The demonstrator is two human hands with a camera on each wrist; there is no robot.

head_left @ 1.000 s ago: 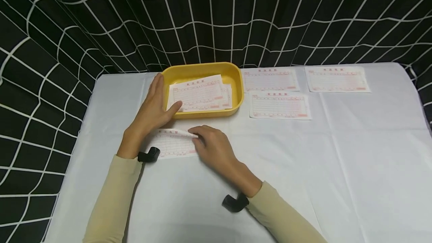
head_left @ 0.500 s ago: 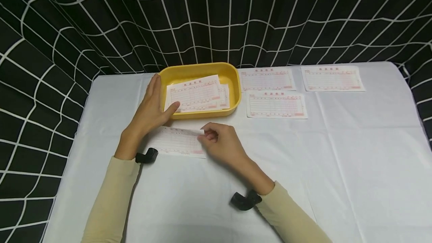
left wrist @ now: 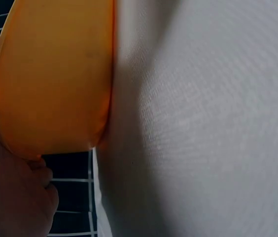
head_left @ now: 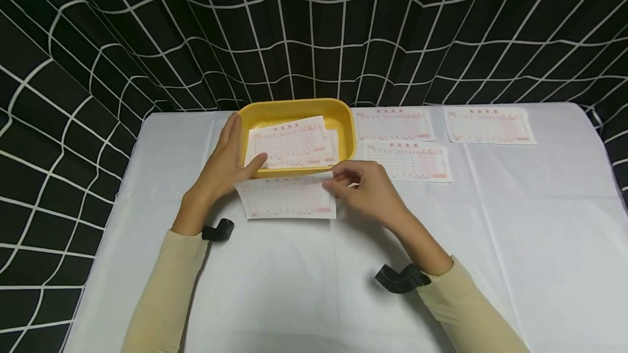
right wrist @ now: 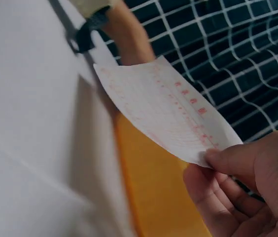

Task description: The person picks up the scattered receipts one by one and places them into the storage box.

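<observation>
In the head view a shallow yellow plastic basket (head_left: 306, 107) holds several printed receipt slips (head_left: 287, 138). My left hand (head_left: 222, 158) rests against its left front corner, fingers straight along the left end and thumb across the front rim. The basket's outer wall (left wrist: 55, 79) fills much of the left wrist view. Between thumb and index finger, my right hand (head_left: 368, 187) pinches the upper right corner of a white receipt slip with red print (head_left: 289, 199). That slip is raised and curved just in front of the basket, as the right wrist view shows (right wrist: 154, 106).
Right of the basket lie three receipt slips: one at the back (head_left: 394, 123), one nearer me (head_left: 408, 161) partly behind my right hand, and one farther right (head_left: 489, 125). A white cloth covers the table (head_left: 304, 287). Black white-gridded fabric (head_left: 314, 31) hangs behind it.
My right hand has lifted the receipt slip off the table and carried it right and towards the basket's front side. The left hand has stayed at the basket's left corner.
</observation>
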